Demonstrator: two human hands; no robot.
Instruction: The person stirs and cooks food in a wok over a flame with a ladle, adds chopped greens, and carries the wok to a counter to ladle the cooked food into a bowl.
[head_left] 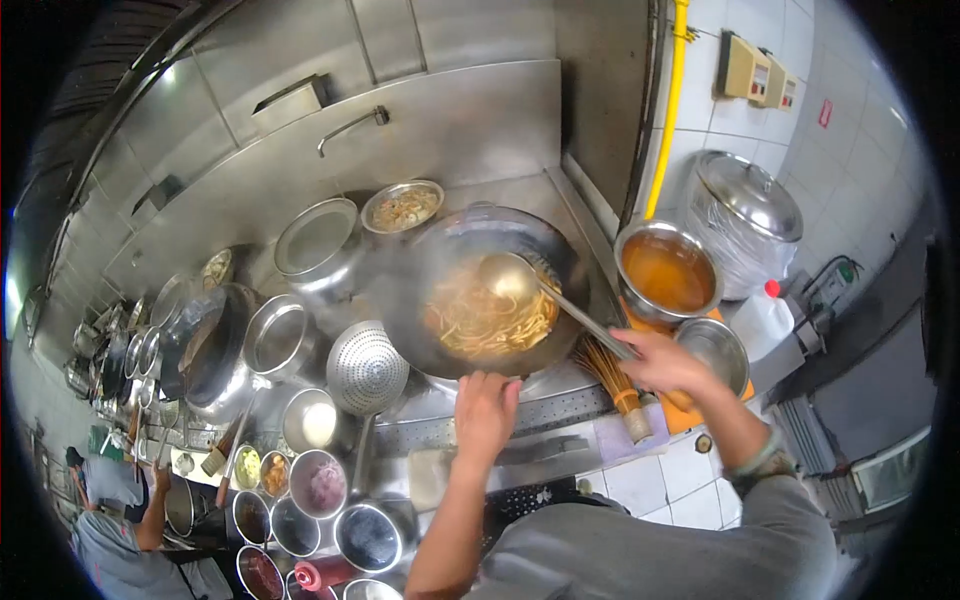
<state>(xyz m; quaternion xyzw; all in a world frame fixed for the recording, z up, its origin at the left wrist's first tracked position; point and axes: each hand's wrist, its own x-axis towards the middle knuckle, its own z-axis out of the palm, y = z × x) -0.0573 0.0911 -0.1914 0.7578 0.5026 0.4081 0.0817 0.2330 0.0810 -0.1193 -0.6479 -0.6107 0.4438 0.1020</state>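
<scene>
Far across the scene, a steel wall (465,120) with a thin tap (350,131). In front of it, a steel counter (525,190) running left to right. At the near left edge, another person in grey (110,545). On the counter, right of middle, a wide dark wok (560,255) with haze above it. To the far right, a lidded pot (748,192), its body wrapped in clear plastic. Inside the wok, noodles (490,332) in shallow liquid, spread toward the near side.

Right of the wok, a steel bowl of orange liquid (668,272); beyond the wok's far left side, a bowl of mixed shredded food (404,207). Just left of the wok, a perforated strainer (368,366), handle toward the near side. Over the noodles, the bowl of a ladle (510,280), handle slanting near and right.

Farther right, a pale jug (763,322) with a red cap. Nearer, a bundled straw brush (612,385), tilted, just below the right forearm's reach. Right hand (662,360): closed around the ladle handle. Left hand (485,415): fingers bent at the wok's near rim; clasped on it or merely resting, impossible to tell. Near left, a cup of chopped onion (320,484) and a red bottle (322,573).
</scene>
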